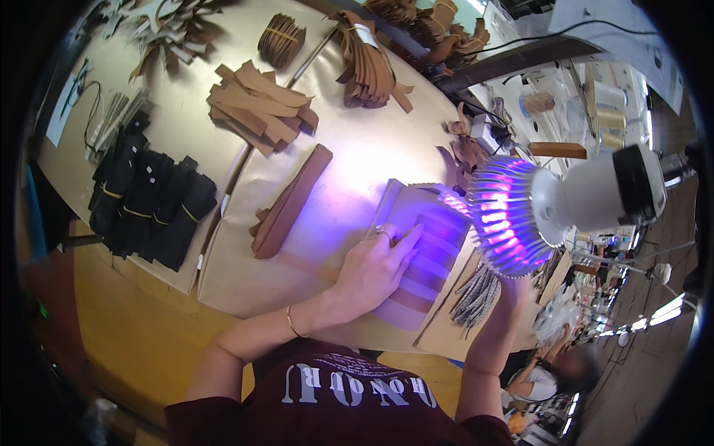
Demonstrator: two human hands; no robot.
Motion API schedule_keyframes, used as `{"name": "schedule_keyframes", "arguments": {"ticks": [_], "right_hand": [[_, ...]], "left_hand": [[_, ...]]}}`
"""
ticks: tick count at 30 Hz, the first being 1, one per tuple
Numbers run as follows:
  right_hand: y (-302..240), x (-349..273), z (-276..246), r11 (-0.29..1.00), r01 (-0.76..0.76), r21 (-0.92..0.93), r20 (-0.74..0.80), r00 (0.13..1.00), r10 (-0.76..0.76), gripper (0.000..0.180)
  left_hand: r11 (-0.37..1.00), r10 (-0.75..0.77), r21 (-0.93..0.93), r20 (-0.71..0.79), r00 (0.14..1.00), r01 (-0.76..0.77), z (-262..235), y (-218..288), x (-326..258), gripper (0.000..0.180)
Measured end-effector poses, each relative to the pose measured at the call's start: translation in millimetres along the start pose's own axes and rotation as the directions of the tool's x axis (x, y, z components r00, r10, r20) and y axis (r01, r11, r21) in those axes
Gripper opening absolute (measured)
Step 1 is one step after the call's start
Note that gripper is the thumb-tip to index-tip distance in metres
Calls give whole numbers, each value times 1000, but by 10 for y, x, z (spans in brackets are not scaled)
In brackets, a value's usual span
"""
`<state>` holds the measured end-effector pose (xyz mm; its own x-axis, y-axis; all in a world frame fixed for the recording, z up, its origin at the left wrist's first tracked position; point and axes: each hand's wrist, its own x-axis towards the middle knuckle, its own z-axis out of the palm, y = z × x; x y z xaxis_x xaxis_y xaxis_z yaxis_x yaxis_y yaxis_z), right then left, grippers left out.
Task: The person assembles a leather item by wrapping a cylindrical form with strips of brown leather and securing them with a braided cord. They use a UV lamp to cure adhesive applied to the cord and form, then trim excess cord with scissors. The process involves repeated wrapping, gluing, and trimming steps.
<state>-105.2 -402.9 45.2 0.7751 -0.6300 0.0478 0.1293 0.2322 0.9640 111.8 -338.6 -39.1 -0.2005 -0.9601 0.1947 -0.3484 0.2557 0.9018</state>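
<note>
My left hand (375, 266) lies with its fingers stretched out on a flat sheet (407, 318), touching brown strips (439, 247) set in a row across it. Violet light falls on the strips and my fingers. That light comes from a ribbed metal lamp (509, 215) with a white neck, close on the right. My right forearm (493, 338) reaches up behind the lamp, which hides the fingers of my right hand. Left of my left hand lies a stack of long brown strips (291, 202). A bunch of grey braided cords (477, 296) rests beside my right forearm.
Loose brown strips (262, 108), a banded bundle (282, 39) and a tied bunch of strips (366, 67) lie at the back. Banded black bundles (149, 197) sit at the left. Thread spools (606, 95) stand back right. Another person (554, 375) is at the far right.
</note>
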Motion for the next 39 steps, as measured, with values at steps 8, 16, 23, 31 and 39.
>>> {"name": "schedule_keyframes", "arguments": {"ticks": [8,16,23,31,39], "right_hand": [[319,298,-290,-378,-817,435,696,572,-435,24],[337,576,-360,-464,-841,280,632,525,-570,27],[439,682,-444,-418,-820,391,637,569,-520,29],[382,655,-417,-464,-838,286,647,526,-551,29],[304,584,-377,-499,-823,271,637,542,-549,30]], "left_hand": [[998,38,-41,-43,998,-40,32,-40,-5,41],[982,-20,-186,-69,997,7,49,-59,-13,37],[982,-5,-190,-47,999,-4,39,-68,-14,37],[986,21,-163,-72,997,-32,52,-75,-6,37],[969,-117,-218,23,993,119,0,-35,9,38]]}}
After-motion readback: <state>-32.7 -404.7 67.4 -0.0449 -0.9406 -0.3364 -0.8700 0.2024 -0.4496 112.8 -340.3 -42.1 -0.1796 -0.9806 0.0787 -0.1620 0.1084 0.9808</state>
